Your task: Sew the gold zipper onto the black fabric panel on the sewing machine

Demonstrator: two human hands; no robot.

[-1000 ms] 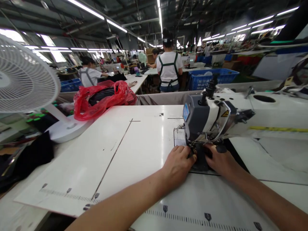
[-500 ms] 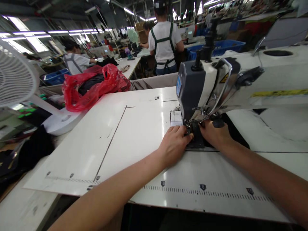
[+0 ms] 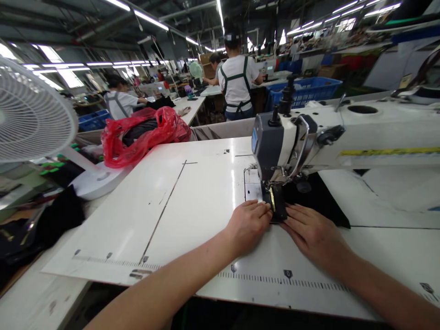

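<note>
A piece of black fabric (image 3: pixel 318 201) lies under the head of a white and grey sewing machine (image 3: pixel 271 142). Along its near part runs a zipper (image 3: pixel 272 198) with gold-coloured teeth, just in front of the presser foot area. My left hand (image 3: pixel 249 224) is at the left edge of this zipper strip, its fingers closed together on the edge; the fingertips are partly hidden. On the other side, my right hand (image 3: pixel 311 233) lies with fingers stretched out flat, their tips touching the strip's near right corner. The needle cannot be made out.
The white machine table (image 3: pixel 202 201) has a printed ruler along its front edge. A red plastic bag (image 3: pixel 144 137) with dark cloth sits at the back left, beside a white fan (image 3: pixel 34 110). Beyond stand a person (image 3: pixel 237 82) in a white shirt and a blue crate (image 3: pixel 305 91).
My right hand has drawn back toward me from beside the presser foot to the strip's near corner. The left hand has moved slightly nearer, and the gold zipper teeth now show. The head view has shifted.
</note>
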